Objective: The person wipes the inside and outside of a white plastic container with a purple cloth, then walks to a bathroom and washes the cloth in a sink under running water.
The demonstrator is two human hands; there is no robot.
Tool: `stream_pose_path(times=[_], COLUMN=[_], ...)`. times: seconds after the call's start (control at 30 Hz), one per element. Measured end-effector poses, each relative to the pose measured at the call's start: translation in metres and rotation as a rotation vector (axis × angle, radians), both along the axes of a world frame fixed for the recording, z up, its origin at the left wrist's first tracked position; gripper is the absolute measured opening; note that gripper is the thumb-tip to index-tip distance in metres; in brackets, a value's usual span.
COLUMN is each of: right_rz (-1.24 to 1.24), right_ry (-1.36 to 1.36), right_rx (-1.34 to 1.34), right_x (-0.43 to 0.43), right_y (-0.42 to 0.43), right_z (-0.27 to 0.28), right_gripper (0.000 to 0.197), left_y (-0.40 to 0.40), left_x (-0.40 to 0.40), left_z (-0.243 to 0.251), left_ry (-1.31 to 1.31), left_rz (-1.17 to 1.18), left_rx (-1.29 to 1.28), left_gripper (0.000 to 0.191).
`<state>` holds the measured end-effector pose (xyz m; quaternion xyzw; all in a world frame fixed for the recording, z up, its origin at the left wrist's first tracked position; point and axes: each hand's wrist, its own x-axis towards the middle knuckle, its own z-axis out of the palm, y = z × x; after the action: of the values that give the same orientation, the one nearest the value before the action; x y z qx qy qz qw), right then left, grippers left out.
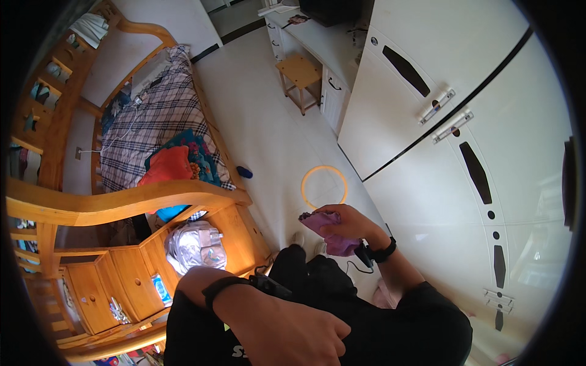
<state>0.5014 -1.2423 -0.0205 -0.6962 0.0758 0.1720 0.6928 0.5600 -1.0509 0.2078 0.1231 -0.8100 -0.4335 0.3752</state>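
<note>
My right hand (350, 222) is closed around a folded purple cloth (327, 226), with the thumb across its near side. A dark, ruffled edge of the cloth sticks out past the fingertips, and its looser end hangs below the palm. Close to the front of my black top, my left hand (297, 331) has its fingers curled. Its palm side is hidden, so whether anything is in it cannot be told. Both wrists wear black straps with small devices. Beyond the cloth, a yellow ring (303, 188) lies on the pale floor (270, 137).
At left, a wooden bunk bed (137, 206) holds plaid bedding and a red cloth (169, 163). A silver backpack (197, 247) rests on its wooden steps. White wardrobe doors (439, 183) line the right. Farther off are a wooden stool (300, 72), a white desk (316, 41) and a blue slipper (245, 172).
</note>
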Motion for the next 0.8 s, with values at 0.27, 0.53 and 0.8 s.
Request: stream_pose_path(times=[0.27,0.53,0.8], right_rz=[0.088,-0.017,-0.084], right_ry=[-0.001,0.123,0.017], right_rx=[-0.147,0.015,0.132], right_x=[0.055,0.163,0.292], right_y=[-0.002,-0.015,-0.015], right_z=[-0.02,0.008,0.012], right_gripper=[0.046,0.037,0.035], left_y=[-0.007,0.014,-0.018], left_x=[0.09,0.189,0.252], left_z=[-0.01,-0.008,0.005], left_ry=[0.179,0.669,0.992], left_rz=[0.021,0.257,0.615], left_rx=[0.248,0.291,0.272], left_gripper=[0.024,0.053,0.026])
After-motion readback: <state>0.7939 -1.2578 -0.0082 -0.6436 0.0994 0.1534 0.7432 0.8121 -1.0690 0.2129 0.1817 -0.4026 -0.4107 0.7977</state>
